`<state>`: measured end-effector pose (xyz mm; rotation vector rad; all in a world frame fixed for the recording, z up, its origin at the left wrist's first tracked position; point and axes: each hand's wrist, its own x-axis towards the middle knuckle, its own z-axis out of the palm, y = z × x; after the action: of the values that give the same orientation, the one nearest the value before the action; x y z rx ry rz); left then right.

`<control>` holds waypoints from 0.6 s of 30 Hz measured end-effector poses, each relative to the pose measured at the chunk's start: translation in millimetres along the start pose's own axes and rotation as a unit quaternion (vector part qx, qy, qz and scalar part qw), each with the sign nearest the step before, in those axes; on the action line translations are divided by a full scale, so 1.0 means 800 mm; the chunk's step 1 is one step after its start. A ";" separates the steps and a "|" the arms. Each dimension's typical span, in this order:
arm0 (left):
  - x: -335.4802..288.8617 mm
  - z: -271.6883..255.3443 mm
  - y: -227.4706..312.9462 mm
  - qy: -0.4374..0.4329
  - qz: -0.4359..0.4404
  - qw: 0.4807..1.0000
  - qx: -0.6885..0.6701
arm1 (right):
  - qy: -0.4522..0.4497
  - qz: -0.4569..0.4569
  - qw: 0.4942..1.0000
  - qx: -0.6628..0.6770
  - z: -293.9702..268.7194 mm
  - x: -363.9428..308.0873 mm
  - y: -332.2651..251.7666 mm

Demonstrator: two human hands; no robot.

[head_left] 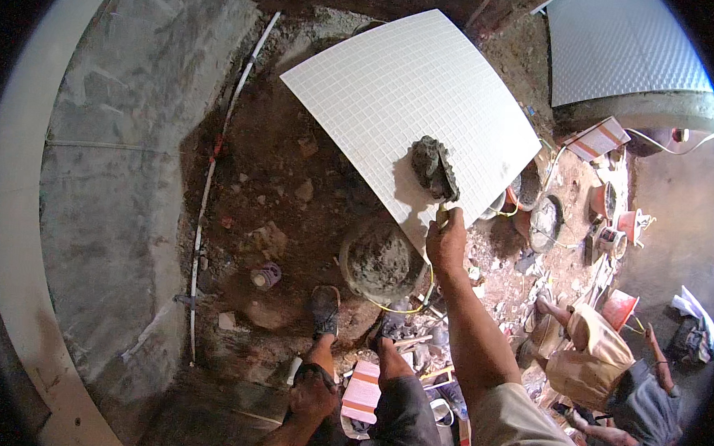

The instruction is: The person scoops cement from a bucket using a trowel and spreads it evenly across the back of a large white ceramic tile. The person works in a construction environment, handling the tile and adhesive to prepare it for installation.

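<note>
1. Trowel (pixel 453 184) is gripped in right hand (pixel 446 242), mortar (pixel 430 164) piled on, over tile (pixel 417 81), 5 o'clock side.
2. Left hand (pixel 313 397) is by the leg (pixel 324 351), can't tell if it's gripping anything.
3. Tub (pixel 367 292) sits at right hand's 8 o'clock.

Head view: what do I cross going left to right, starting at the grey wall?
Grey wall, white pipe, small purple container, left hand, mortar tub, right hand, co-worker in a grey top.
</note>
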<state>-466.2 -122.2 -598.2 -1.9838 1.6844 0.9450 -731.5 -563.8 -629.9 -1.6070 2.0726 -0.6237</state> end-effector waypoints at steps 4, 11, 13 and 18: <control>0.023 -0.004 -0.007 -0.157 -0.109 0.979 -0.067 | -0.012 0.049 0.999 0.004 -0.024 0.005 -0.057; 0.015 0.035 -0.036 -0.149 -0.099 0.984 -0.012 | -0.025 0.027 0.999 0.020 -0.068 0.004 -0.070; 0.017 0.034 -0.017 -0.137 -0.103 0.985 0.002 | -0.037 0.033 0.996 -0.070 -0.095 0.013 -0.039; 0.050 -0.081 0.045 -0.301 -0.158 0.939 -0.057 | -0.069 -0.002 0.995 -0.073 -0.130 0.020 0.033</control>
<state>-482.6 -201.3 -575.0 -1.7096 0.9633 1.3645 -817.5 -565.2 -563.7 -1.6841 2.0548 -0.3584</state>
